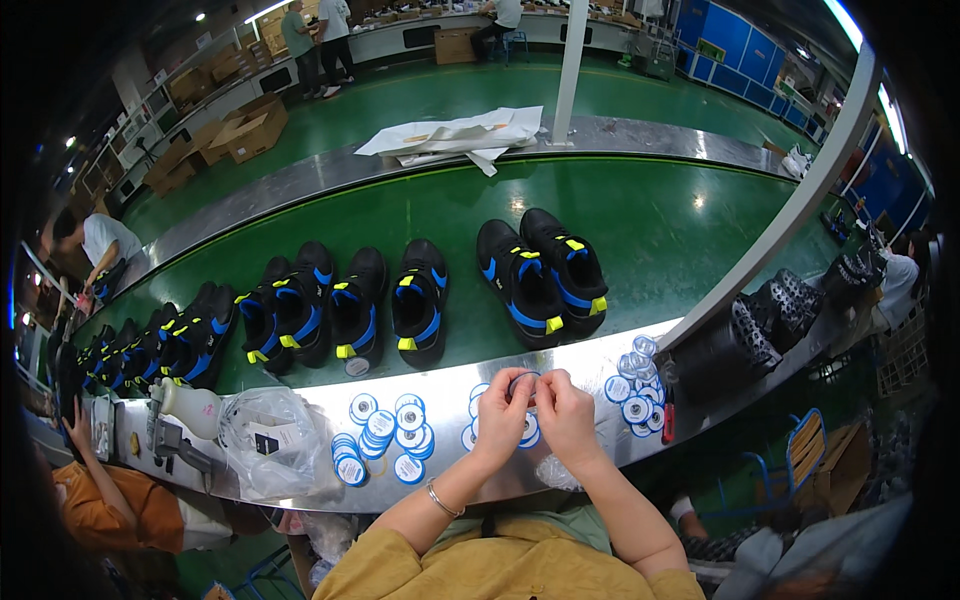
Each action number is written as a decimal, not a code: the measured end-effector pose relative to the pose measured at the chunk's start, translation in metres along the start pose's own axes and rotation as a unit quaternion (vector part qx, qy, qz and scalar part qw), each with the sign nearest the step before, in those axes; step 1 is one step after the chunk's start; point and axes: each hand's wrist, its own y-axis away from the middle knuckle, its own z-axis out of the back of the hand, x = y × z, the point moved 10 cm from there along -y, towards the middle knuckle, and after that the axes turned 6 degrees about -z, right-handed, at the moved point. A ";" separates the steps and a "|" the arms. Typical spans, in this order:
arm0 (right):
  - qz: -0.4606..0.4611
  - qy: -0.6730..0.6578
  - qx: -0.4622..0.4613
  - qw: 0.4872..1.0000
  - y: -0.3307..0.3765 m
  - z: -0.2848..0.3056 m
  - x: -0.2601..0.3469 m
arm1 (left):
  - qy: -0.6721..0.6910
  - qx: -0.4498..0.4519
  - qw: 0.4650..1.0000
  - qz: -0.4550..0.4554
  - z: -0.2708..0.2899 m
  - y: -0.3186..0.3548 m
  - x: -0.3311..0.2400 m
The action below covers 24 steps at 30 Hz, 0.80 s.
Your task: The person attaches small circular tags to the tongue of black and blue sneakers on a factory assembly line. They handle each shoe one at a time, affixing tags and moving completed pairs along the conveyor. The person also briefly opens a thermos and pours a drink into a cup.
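Over the metal ledge, my left hand (499, 418) and my right hand (567, 416) meet with fingertips pinched together. Between them is a small round tag (523, 379), its dark curved edge showing and the rest mostly covered by my fingers. More round white tags with blue rims (529, 430) lie beneath and beside my hands. To the left, several such tags (380, 424) are spread in loose stacks, and another pile of tags (638, 408) sits to the right. Beyond my hands, a pair of black shoes with blue and yellow trim (540, 280) stands on the green belt.
Several matching shoes (418, 300) line the belt leftward. A clear plastic bag (268, 445) and a white bottle (192, 410) occupy the ledge at left. A red-handled tool (669, 423) lies right, near a white post (775, 210). A person in orange (125, 508) works at left.
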 end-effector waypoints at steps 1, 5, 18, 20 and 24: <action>0.005 0.007 -0.003 1.000 0.000 0.000 0.002 | -0.009 -0.002 1.000 -0.006 0.001 0.000 0.000; 0.031 0.022 -0.004 0.999 0.001 -0.002 0.006 | -0.038 0.002 0.999 -0.010 0.004 0.001 0.002; 0.034 0.060 -0.010 0.998 0.001 -0.003 0.008 | 0.012 0.010 1.000 0.013 0.001 0.003 -0.002; 0.039 0.064 -0.012 0.997 0.001 -0.004 0.008 | 0.063 0.005 0.997 0.043 0.001 0.003 0.002; 0.063 0.080 -0.009 0.995 0.004 -0.008 0.011 | 0.123 0.004 0.988 0.098 0.006 0.002 0.018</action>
